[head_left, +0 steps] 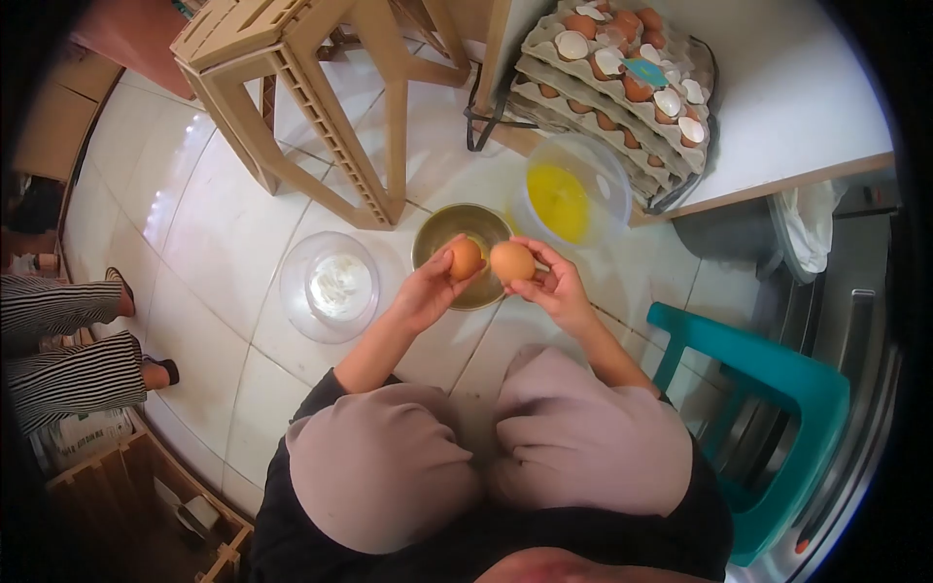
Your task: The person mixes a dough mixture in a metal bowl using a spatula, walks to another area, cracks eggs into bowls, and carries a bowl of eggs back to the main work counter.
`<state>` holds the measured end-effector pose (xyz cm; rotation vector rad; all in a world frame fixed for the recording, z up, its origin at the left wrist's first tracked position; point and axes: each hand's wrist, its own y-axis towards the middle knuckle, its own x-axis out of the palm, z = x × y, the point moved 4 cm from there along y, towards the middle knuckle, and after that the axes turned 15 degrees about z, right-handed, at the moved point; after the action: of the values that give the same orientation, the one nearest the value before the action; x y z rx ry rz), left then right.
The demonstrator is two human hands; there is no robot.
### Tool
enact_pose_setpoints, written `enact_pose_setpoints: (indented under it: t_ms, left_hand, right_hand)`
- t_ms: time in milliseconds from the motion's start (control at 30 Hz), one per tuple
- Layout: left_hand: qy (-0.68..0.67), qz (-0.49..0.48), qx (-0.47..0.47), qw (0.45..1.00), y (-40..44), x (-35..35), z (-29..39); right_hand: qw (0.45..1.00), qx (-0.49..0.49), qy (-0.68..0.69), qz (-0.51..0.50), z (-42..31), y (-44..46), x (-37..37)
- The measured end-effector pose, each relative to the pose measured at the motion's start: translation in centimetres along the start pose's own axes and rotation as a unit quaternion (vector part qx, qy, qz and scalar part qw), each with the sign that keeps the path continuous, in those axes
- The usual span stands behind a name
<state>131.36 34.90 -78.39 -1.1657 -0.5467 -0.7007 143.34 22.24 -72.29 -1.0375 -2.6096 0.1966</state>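
Note:
My left hand (433, 291) is closed around a brown egg (465, 258). A second brown egg (512, 261) is gripped in my right hand (556, 284). The two eggs are held close together over a metal bowl (424, 243) on the tiled floor. Some yellow shows inside that bowl, partly hidden by my hands. Behind it to the right stands a clear plastic tub (610, 185) with yellow liquid egg (557, 202). To the left is a clear bowl (297, 309) with something whitish at its bottom.
Stacked egg trays (583, 97) with eggs and broken shells stand at the back right. A tan folding stool (335, 126) is at the back left, a teal plastic stool (777, 364) at my right. A person's striped trouser legs (83, 369) and a wooden crate (126, 486) are on the left.

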Motion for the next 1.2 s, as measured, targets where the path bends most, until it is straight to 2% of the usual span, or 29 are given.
enact_pose_setpoints:
  t_ms: [67, 100, 200, 333, 433, 533, 633, 667, 733, 833, 867, 967, 1067, 1133, 1200]
  left_hand:
    - [0.011, 0.005, 0.010, 1.000, -0.2, 0.3, 0.2]
    - [0.013, 0.010, 0.013, 1.000, -0.2, 0.4, 0.3]
    - [0.031, 0.023, 0.027, 0.999, -0.5, 0.6, 0.4]
    - [0.031, 0.049, -0.003, 0.998, 0.1, -0.5, 0.1]
    - [0.019, 0.049, 0.005, 0.999, 0.1, -0.5, 0.3]
    - [0.042, 0.032, 0.006, 0.999, -0.4, 0.3, 0.6]
    - [0.061, 0.058, -0.001, 0.996, -0.3, 0.1, 0.8]
    - [0.169, 0.044, 0.079, 0.981, -0.1, -0.2, 1.4]
    - [0.374, 0.015, 0.232, 0.898, 0.0, -0.5, 2.5]
    - [0.468, 0.033, 0.352, 0.810, -0.7, 1.3, 3.4]
    - [0.484, 0.037, 0.359, 0.797, -0.6, 1.3, 3.5]
    - [0.521, 0.050, 0.389, 0.758, -0.7, 1.5, 3.8]
    - [0.548, 0.062, 0.425, 0.717, -1.5, 2.4, 4.1]
    - [0.575, 0.068, 0.444, 0.684, -1.2, 2.2, 4.0]
    - [0.579, 0.075, 0.448, 0.677, -1.3, 2.4, 3.9]
  right_hand:
    - [0.990, -0.123, -0.024, 0.061, -1.5, -0.1, 2.1]
    - [0.964, -0.228, -0.097, 0.092, -2.3, -0.3, 2.6]
    - [0.848, -0.394, -0.339, 0.105, -0.9, -0.2, 3.9]
    - [0.879, -0.350, -0.303, 0.111, 0.2, 0.2, 3.8]
    - [0.876, -0.372, -0.270, 0.146, -1.1, -0.1, 3.7]
    - [0.863, -0.351, -0.360, 0.045, 0.4, 0.6, 4.2]
    - [0.978, -0.150, -0.137, 0.057, 2.8, 1.6, 2.8]
    - [0.991, -0.093, -0.094, 0.034, 3.4, 2.1, 2.3]
    - [1.000, 0.022, -0.005, -0.011, 4.2, 3.4, 1.2]
    - [0.989, 0.131, 0.051, -0.038, 5.2, 4.1, 1.1]
    - [0.983, 0.164, 0.072, -0.043, 5.4, 4.2, 1.2]
    - [0.993, 0.079, -0.037, -0.080, 5.6, 4.4, 1.2]
    - [0.992, 0.091, -0.061, -0.068, 5.2, 4.2, 1.4]
    - [0.995, 0.031, -0.082, -0.047, 5.4, 4.1, 1.3]
    - [0.994, -0.011, -0.106, -0.027, 5.4, 4.0, 1.1]
